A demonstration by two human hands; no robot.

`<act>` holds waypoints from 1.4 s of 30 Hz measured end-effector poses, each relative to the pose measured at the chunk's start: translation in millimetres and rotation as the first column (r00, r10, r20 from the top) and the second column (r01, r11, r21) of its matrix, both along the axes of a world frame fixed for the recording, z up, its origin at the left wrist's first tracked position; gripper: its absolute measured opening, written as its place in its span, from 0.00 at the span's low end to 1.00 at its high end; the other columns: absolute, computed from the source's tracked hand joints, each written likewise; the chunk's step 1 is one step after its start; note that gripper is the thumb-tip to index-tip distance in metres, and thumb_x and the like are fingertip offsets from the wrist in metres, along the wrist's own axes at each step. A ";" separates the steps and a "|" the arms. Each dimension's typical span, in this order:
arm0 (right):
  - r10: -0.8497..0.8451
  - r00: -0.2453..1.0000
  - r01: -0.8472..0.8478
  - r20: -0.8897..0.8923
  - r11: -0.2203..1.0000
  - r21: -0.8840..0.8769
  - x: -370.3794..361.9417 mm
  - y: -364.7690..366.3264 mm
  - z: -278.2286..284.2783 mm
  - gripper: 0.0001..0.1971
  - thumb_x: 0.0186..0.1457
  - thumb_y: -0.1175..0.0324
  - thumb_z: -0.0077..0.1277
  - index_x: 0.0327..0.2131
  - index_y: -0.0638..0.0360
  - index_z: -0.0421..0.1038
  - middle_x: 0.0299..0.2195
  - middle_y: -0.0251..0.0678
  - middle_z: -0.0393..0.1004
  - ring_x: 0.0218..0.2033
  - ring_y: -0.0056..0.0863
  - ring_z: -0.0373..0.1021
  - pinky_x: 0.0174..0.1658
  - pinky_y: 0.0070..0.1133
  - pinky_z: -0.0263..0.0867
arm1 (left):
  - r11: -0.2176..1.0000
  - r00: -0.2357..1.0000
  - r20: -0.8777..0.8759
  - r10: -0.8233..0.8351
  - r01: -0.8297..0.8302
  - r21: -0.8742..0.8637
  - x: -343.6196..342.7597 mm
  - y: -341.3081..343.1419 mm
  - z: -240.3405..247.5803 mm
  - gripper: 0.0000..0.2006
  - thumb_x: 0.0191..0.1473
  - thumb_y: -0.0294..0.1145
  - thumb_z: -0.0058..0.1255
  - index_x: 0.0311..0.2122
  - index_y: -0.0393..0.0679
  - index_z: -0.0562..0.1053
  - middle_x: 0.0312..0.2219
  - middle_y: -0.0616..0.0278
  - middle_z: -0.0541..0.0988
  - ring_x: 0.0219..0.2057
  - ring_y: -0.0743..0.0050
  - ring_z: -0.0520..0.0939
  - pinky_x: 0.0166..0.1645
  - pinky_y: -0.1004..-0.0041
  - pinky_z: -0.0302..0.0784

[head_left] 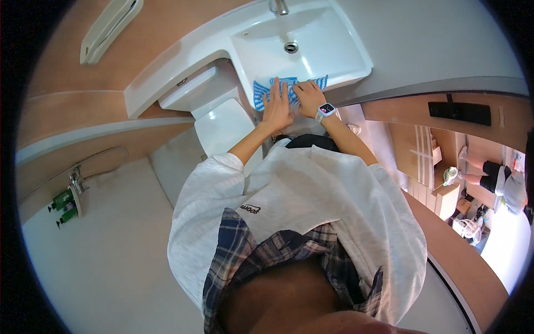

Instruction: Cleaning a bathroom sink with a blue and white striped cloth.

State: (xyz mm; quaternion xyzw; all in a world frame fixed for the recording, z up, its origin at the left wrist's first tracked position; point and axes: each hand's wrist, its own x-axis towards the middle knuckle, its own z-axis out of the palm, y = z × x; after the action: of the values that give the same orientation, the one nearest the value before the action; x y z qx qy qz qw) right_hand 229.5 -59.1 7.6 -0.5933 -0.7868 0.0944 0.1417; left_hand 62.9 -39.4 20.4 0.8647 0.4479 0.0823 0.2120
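Cloth (288, 81), blue-and-white striped: lay along the front rim of a white washbasin (317, 36). Left hand (276, 113): rested unclenched on the cloth, fingers extended. Right hand (309, 98), pale watch (326, 109) at wrist: rested on it, fingers bent; whether grasping, could not be told.

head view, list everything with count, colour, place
sink: 1, white, top centre
faucet: 1, silver, sink's far edge
cloth: 1, blue and white, sink's near edge
toilet: 1, white, left of sink
shower tap: 1, silver, left wall
bottles: 2, green, left wall
door handle: 1, black, right
boxes: several, brown, right
other person: 1, light top, dark shorts, far right
shirt: 1, white, lower centre
watch: 1, white, right wrist
left hand: 1, bare, on cloth
right hand: 1, bare, on cloth
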 end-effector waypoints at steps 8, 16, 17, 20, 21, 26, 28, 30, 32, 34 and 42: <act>-0.259 0.966 0.257 -0.024 0.965 -0.058 83.7 -25.5 7.2 0.32 0.40 0.77 0.50 0.55 0.54 0.62 0.56 0.41 0.62 0.62 0.41 0.53 0.64 0.41 0.46 | 0.969 0.954 0.169 -0.248 0.241 0.062 97.1 25.2 -10.8 0.35 0.42 0.37 0.60 0.55 0.35 0.62 0.46 0.41 0.72 0.49 0.44 0.73 0.52 0.55 0.70; -0.486 0.818 0.466 -0.307 0.873 -0.142 100.5 -74.2 11.4 0.33 0.40 0.79 0.48 0.55 0.52 0.63 0.58 0.46 0.59 0.57 0.49 0.58 0.60 0.36 0.55 | 0.961 0.965 0.030 -0.262 0.264 -0.088 152.1 51.5 -30.8 0.30 0.46 0.38 0.58 0.53 0.43 0.62 0.36 0.44 0.77 0.36 0.43 0.80 0.39 0.53 0.76; -0.519 0.774 0.509 -0.362 0.851 -0.131 108.2 -87.4 -9.5 0.33 0.39 0.78 0.48 0.55 0.53 0.64 0.58 0.50 0.59 0.57 0.51 0.59 0.60 0.37 0.55 | 0.958 0.963 0.028 -0.269 0.270 -0.097 147.2 48.8 -28.7 0.30 0.45 0.37 0.58 0.54 0.47 0.62 0.37 0.47 0.77 0.35 0.44 0.80 0.38 0.53 0.76; -0.647 0.697 0.593 -0.310 0.762 -0.259 130.5 -138.9 -60.4 0.28 0.41 0.77 0.49 0.51 0.54 0.67 0.53 0.53 0.64 0.55 0.51 0.60 0.59 0.35 0.57 | 0.974 0.964 0.136 -0.227 0.225 0.029 102.6 39.8 -40.2 0.30 0.42 0.34 0.60 0.52 0.46 0.63 0.33 0.47 0.77 0.32 0.45 0.80 0.35 0.54 0.76; -0.677 0.675 0.612 -0.292 0.735 -0.292 134.2 -157.6 -74.1 0.26 0.42 0.74 0.50 0.50 0.54 0.68 0.52 0.52 0.66 0.55 0.49 0.61 0.59 0.34 0.57 | 0.974 0.965 0.133 -0.225 0.221 0.046 79.4 38.8 -42.5 0.28 0.42 0.33 0.60 0.51 0.46 0.63 0.33 0.49 0.77 0.32 0.46 0.80 0.33 0.54 0.75; -0.802 0.598 0.645 -0.007 0.486 -0.590 146.0 -220.5 -117.9 0.21 0.41 0.67 0.53 0.44 0.51 0.75 0.44 0.49 0.74 0.49 0.45 0.69 0.54 0.33 0.63 | 0.980 0.978 0.069 -0.197 0.194 0.047 -37.9 34.8 -29.6 0.28 0.42 0.29 0.58 0.51 0.46 0.64 0.35 0.52 0.77 0.39 0.49 0.78 0.43 0.56 0.73; -0.820 0.572 0.634 0.003 0.440 -0.636 147.6 -235.3 -137.8 0.21 0.40 0.66 0.53 0.43 0.50 0.76 0.42 0.49 0.76 0.47 0.45 0.71 0.53 0.33 0.65 | 0.973 0.976 -0.008 -0.220 0.219 0.070 -62.1 33.3 -27.4 0.29 0.41 0.27 0.58 0.52 0.47 0.64 0.37 0.52 0.76 0.43 0.50 0.77 0.49 0.57 0.71; -0.855 0.519 0.657 -0.006 0.404 -0.637 152.9 -254.6 -157.6 0.21 0.39 0.65 0.54 0.43 0.48 0.76 0.41 0.48 0.76 0.45 0.45 0.72 0.51 0.33 0.66 | 0.923 0.953 -0.001 -0.303 0.293 0.250 -70.0 29.4 -23.7 0.31 0.39 0.25 0.58 0.53 0.46 0.64 0.44 0.52 0.74 0.52 0.52 0.71 0.62 0.58 0.58; -0.857 0.513 0.671 0.052 0.362 -0.647 153.5 -257.4 -166.4 0.22 0.40 0.64 0.55 0.44 0.46 0.76 0.41 0.47 0.76 0.46 0.44 0.71 0.51 0.32 0.66 | 0.915 0.937 -0.084 -0.339 0.350 0.203 -77.6 42.7 -22.5 0.34 0.39 0.26 0.59 0.55 0.46 0.62 0.48 0.53 0.71 0.56 0.54 0.67 0.65 0.58 0.53; -0.878 0.472 0.662 0.080 0.294 -0.690 157.4 -260.9 -169.2 0.22 0.40 0.63 0.55 0.45 0.44 0.76 0.42 0.47 0.76 0.46 0.43 0.72 0.51 0.32 0.66 | 0.896 0.904 -0.155 -0.398 0.420 0.147 -79.1 61.2 -22.6 0.36 0.39 0.27 0.60 0.58 0.46 0.61 0.53 0.54 0.69 0.60 0.56 0.63 0.67 0.58 0.48; -0.881 0.447 0.624 -0.158 0.433 -0.650 129.3 -320.3 -144.2 0.20 0.45 0.67 0.55 0.45 0.59 0.75 0.39 0.51 0.77 0.44 0.42 0.74 0.49 0.29 0.67 | 0.832 0.833 -0.397 -0.386 0.500 0.239 -82.0 152.2 -25.3 0.45 0.30 0.35 0.66 0.59 0.42 0.60 0.56 0.57 0.66 0.62 0.61 0.60 0.67 0.60 0.49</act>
State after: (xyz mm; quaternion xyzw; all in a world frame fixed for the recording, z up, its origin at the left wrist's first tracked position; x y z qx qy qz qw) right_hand 358.8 -379.4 -136.6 -0.8595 -0.3019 0.3616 0.1983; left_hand -19.1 112.8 -4.9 0.9697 0.2406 -0.0422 -0.0025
